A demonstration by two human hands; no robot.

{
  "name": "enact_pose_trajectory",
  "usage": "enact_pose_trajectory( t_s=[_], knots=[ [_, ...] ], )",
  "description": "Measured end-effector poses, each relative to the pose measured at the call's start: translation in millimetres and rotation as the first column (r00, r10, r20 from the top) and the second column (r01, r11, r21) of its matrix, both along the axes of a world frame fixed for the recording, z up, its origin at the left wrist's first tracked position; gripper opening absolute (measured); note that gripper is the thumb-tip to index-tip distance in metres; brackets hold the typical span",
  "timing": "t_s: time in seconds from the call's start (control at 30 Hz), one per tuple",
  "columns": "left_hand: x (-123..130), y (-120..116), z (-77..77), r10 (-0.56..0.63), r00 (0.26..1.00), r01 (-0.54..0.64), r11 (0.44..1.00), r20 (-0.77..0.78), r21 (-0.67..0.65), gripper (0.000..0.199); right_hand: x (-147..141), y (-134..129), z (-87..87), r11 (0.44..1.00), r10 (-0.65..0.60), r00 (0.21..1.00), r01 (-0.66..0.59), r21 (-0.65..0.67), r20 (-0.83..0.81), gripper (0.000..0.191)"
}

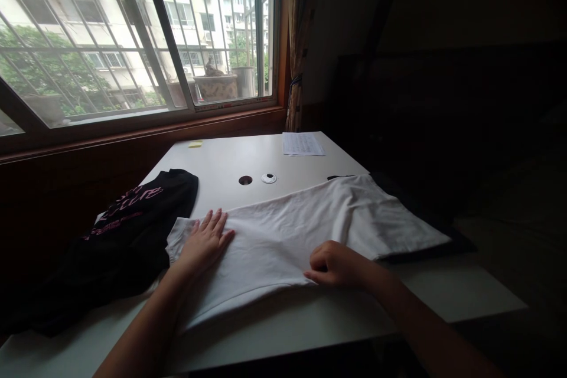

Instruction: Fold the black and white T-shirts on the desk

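A white garment (274,236) lies spread lengthwise over the table; its left end is gathered like an elastic waistband, but I cannot tell its exact kind. My left hand (208,239) rests flat on it near that gathered end, fingers stretched out. At the near edge of the cloth, right of the middle, my right hand (334,264) is closed with fingers curled, pinching the fabric. Soft creases run through the cloth between and beyond my hands. Dark fabric (460,241) shows from under the garment's right end.
A black garment with pink lettering (133,212) is heaped at the table's left edge. Farther back on the white table (221,159) are a cable hole (245,180), its round cover (269,178), printed paper (303,144) and a yellow note (195,144). A barred window (177,41) stands behind.
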State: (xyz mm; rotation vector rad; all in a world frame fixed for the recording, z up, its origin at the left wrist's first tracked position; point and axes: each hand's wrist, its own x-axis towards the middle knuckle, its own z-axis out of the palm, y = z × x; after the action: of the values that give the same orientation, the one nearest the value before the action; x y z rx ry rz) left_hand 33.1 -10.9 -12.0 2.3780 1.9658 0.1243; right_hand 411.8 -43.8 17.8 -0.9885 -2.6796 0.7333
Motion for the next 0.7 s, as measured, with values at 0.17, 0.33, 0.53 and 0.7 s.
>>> enact_pose_trajectory(
  t_s=[0.17, 0.33, 0.53, 0.7],
  knots=[
    [-5, -1, 4.9, 0.048, 0.998, -0.051, 0.998, -0.046, -0.049, 0.070, -30, 21, 18.2, 0.988, -0.020, 0.998, 0.029, 0.151, -0.063, 0.028],
    [-7, 1, 0.3, 0.058, 0.996, -0.059, 0.998, -0.065, -0.015, 0.070, -80, 60, 1.9, 0.984, -0.035, 0.999, 0.033, 0.178, 0.008, 0.066],
    [-15, 4, -1.9, 0.125, 0.990, -0.125, 0.992, -0.069, 0.009, 0.068, -100, 101, -22.3, 0.993, -0.053, 0.989, 0.037, 0.115, 0.141, 0.080],
    [-16, 5, -2.3, 0.162, 0.985, -0.160, 0.987, -0.056, 0.028, 0.069, -64, 140, -33.6, 0.959, -0.259, 0.943, 0.226, 0.170, 0.208, 0.080]
  ],
)
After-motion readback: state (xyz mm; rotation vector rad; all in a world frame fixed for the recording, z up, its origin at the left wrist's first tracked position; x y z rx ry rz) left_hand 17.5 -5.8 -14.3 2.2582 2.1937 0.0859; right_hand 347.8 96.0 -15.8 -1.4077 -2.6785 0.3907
